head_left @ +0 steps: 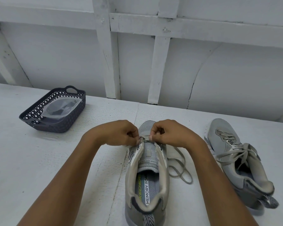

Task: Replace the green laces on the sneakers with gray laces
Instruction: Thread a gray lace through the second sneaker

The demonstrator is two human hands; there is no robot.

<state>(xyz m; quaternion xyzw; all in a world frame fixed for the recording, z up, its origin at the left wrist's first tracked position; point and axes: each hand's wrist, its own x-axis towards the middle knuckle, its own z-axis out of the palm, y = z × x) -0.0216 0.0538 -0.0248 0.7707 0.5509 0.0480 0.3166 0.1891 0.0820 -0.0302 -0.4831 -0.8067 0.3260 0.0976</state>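
Note:
A grey sneaker (146, 168) stands in front of me, toe pointing away, its tongue bare and most eyelets without lace. My left hand (121, 133) and my right hand (167, 132) each pinch a grey lace (145, 137) at the lowest eyelets near the toe. A loose length of that lace (180, 167) trails in loops on the table to the shoe's right. A second grey sneaker (238, 162) lies further right, fully laced in grey and tied. No green lace is in view.
A dark woven plastic basket (55, 126) stands at the back left of the white table (55, 160); a clear plastic bag (62, 106) with dark contents lies in it. A white panelled wall closes off the far edge.

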